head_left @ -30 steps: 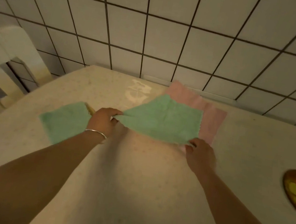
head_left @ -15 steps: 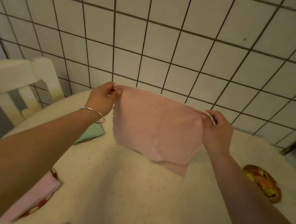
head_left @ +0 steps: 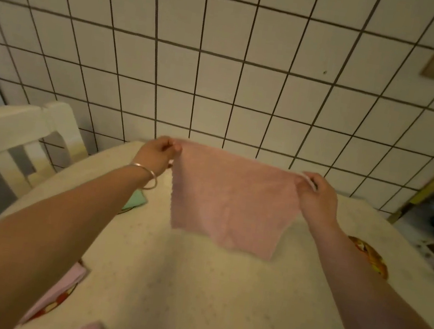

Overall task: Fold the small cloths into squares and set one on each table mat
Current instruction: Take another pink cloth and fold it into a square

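Left hand (head_left: 159,153), right hand (head_left: 316,191) pinch pink cloth (head_left: 232,203) unfolded above table (head_left: 191,287); green cloth (head_left: 136,200) already folded, bare mat (head_left: 371,256) waits.

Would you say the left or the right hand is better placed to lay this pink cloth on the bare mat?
Probably the right hand: the uncovered mat lies just beside its forearm, and it already pinches the pink cloth.

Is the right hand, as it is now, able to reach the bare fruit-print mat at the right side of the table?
Probably yes, but not yet free: the right hand pinches a corner of the pink cloth, held up with the left hand. The fruit-print mat lies uncovered beside the right forearm.
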